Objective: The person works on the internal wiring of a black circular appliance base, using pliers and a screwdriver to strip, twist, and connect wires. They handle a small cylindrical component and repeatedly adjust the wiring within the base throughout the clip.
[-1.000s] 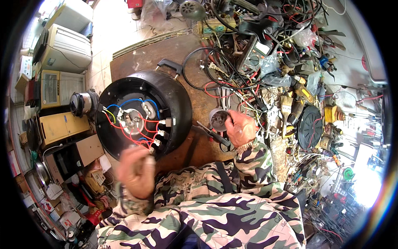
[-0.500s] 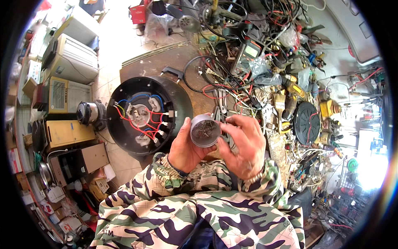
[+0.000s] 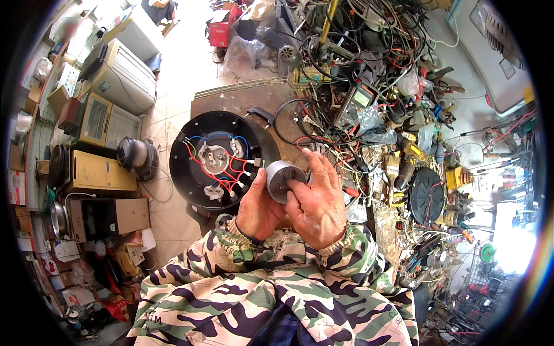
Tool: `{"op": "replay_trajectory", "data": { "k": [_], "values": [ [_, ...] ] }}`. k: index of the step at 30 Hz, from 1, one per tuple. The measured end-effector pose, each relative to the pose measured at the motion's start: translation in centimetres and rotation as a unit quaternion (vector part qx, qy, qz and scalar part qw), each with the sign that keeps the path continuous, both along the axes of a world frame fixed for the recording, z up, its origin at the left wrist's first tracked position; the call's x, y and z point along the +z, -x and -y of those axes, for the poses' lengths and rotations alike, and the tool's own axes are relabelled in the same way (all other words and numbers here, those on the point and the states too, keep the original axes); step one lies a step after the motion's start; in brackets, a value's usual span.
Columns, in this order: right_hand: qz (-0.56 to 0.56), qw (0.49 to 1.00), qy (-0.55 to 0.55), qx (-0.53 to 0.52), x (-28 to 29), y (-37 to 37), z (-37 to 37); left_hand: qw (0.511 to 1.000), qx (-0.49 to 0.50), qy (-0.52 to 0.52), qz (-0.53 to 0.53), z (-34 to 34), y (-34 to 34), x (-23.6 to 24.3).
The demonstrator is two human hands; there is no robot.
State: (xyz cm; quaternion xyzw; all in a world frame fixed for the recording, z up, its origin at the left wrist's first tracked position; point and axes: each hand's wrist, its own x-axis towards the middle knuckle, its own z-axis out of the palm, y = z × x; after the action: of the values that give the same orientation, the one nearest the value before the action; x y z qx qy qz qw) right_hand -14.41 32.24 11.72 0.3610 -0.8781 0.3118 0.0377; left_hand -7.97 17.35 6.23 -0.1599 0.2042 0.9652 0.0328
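My left hand (image 3: 256,209) is wrapped round a small grey round tin (image 3: 279,172), its mouth tilted up. Dark small metal pieces, too small to name, lie inside it. Thumb and forefinger of my right hand (image 3: 321,209) dip into the tin, pressed together, while its other fingers stretch out. What the pinch holds, if anything, is hidden. Beside my left hand stands a black round pot-shaped appliance body (image 3: 183,185), with red and blue wires (image 3: 226,170) running to a round metal piece (image 3: 214,158) in its middle.
The appliance sits on a worn brown workbench (image 3: 231,99). Tangled cables (image 3: 369,40), a multimeter (image 3: 358,102), a paintbrush (image 3: 392,167), a yellow drill (image 3: 413,147) and a black disc (image 3: 426,195) crowd the right. Small appliances, such as a yellow one (image 3: 104,170), line the left.
My right thumb and forefinger have moved from beside the tin's rim down into it. The whole view has shifted a little, so the appliance appears further right.
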Motion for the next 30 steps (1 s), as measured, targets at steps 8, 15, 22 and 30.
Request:
{"op": "replay_trajectory", "data": {
  "k": [8,15,22,30],
  "values": [
    [-0.012,1.0,-0.024,0.015,0.4,1.0,0.3,0.999,-0.001,-0.031,-0.023,-0.3,-0.8,-1.3],
    [-0.039,0.992,-0.104,0.059,-0.1,2.7,1.6,0.999,-0.003,-0.04,-0.005,-0.9,-1.2,-1.1],
    [-0.072,0.98,-0.163,0.084,-1.1,2.5,2.7,0.999,-0.004,-0.047,0.005,-0.9,-1.7,-2.7],
    [-0.068,0.975,-0.163,0.135,-2.3,2.9,2.6,0.998,-0.015,-0.061,0.006,-1.5,-2.0,-4.6]
  ]
}}
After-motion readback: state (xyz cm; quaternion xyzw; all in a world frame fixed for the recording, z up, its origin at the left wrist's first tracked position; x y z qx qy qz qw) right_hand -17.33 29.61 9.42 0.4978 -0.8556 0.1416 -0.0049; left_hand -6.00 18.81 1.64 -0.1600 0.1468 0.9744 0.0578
